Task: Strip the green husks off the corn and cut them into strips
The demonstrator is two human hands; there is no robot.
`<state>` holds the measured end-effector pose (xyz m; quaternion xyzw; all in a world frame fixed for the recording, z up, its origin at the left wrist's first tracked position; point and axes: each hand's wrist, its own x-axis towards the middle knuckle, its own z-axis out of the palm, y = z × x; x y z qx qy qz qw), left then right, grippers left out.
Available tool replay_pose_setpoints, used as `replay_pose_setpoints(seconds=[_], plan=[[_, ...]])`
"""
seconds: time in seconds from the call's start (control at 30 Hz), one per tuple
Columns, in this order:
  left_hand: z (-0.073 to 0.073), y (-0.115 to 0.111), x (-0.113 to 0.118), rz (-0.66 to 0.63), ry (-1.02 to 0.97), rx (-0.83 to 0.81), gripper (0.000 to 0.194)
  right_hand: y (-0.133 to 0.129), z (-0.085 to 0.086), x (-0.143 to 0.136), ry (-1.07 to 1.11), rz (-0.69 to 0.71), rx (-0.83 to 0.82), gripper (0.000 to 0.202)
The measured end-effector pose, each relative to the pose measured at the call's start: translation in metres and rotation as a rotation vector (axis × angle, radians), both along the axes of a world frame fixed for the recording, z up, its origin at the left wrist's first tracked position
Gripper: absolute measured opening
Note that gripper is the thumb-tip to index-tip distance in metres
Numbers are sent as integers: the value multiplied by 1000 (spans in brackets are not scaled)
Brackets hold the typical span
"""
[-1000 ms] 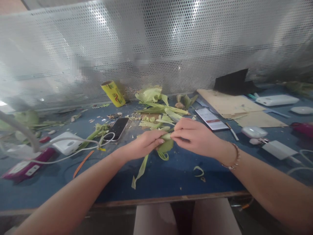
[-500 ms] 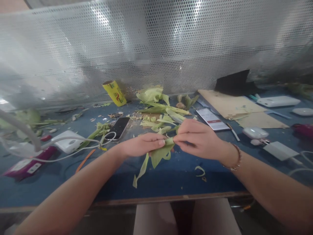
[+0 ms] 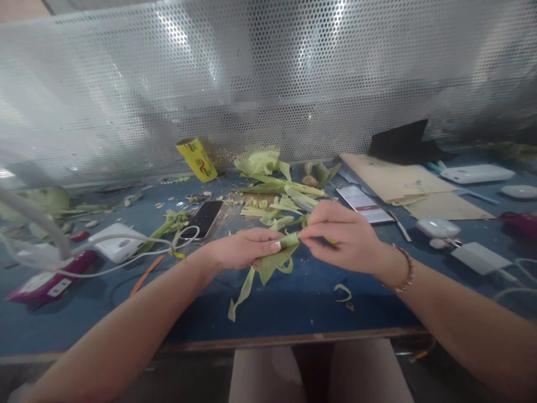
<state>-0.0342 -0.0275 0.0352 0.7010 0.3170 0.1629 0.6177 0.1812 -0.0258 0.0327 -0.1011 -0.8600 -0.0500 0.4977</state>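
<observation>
Both hands meet over the middle of the blue table (image 3: 293, 302), holding one green corn husk piece (image 3: 277, 260). My left hand (image 3: 243, 249) grips its left end, with loose husk leaves hanging down beneath the fingers. My right hand (image 3: 342, 235) pinches the husk's right end between thumb and fingertips; a bracelet sits on that wrist. A long pale husk strip (image 3: 241, 294) trails from the piece down to the tabletop.
A heap of husks (image 3: 272, 179) lies behind the hands by the perforated metal screen (image 3: 268, 84). Also on the table: a black phone (image 3: 204, 218), a lit phone (image 3: 363, 204), a yellow can (image 3: 196, 159), a white charger with cable (image 3: 117, 243), cardboard (image 3: 403, 182), a magenta packet (image 3: 46, 282).
The husk has been opened out: leaves now hang looser below my left hand, and my right hand has shifted slightly right while pinching the husk's end.
</observation>
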Motion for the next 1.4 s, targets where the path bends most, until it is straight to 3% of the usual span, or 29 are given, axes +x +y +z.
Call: replay_pose_setpoints(seconds=[0.27, 0.6, 0.83, 1.0, 1.07, 1.13, 1.3, 1.4], plan=[[-3, 2, -2, -52, -21, 80, 44, 0, 0, 1, -13, -27, 12, 13], [-8, 5, -6, -135, -79, -268, 43, -12, 6, 9, -209, -34, 323, 10], [-6, 4, -6, -228, 60, -344, 53, -22, 9, 8, -241, 92, 236, 15], [-12, 2, -5, -124, 3, -365, 46, -22, 12, 12, -263, 101, 307, 18], [-13, 2, -3, -80, 10, -278, 46, -18, 11, 13, -253, 45, 291, 17], [-12, 1, 0, -21, 21, -85, 46, -12, 9, 12, -218, -29, 217, 13], [-10, -2, 8, 271, 171, 870, 31, -1, 4, 4, 39, -82, -180, 8], [-15, -4, 8, 345, 232, 1315, 22, -3, 3, 0, 142, -55, -389, 8]])
